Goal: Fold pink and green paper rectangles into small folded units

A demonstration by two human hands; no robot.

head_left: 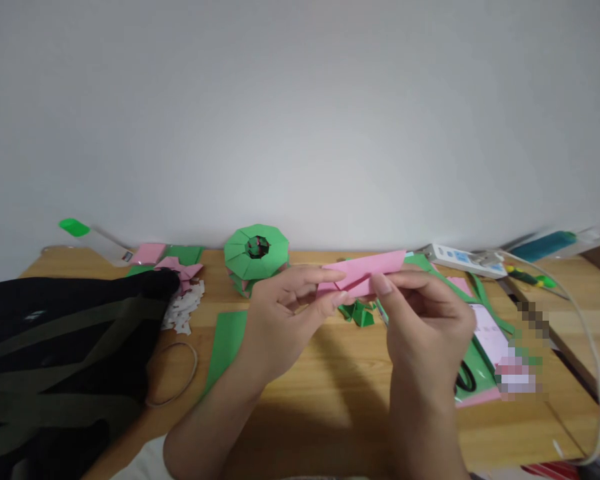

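Left hand [285, 323] and right hand [427, 327] pinch a folded pink paper [367, 267]

The pink paper is up in the air over the wooden counter [350, 400], right between the two hands. It is long and thin, and it tips up a bit toward the right. A fold on its front makes a slanted line, with a darker gap below it.

The left hand has the left end of the paper. Its fingers [323, 275] are on top and its thumb is below, pinching the paper. The right hand pinches the other end, with its thumb flat on the front. Some of its fingers are curled, and I cannot tell just where their tips touch.

Behind the left hand stands a round paper thing [275, 259], green on top with a hole in the middle. A flat green sheet [225, 337] lies partly under the left arm. Little green scraps [363, 315] lie just past the pink paper.

Over on the left are a big dark cloth [65, 373], some white paper bits [187, 307], a pink folded shape [187, 267] and a thin pale loop [196, 361]. On the right are a white power strip [463, 261] and a long white cord [599, 373].
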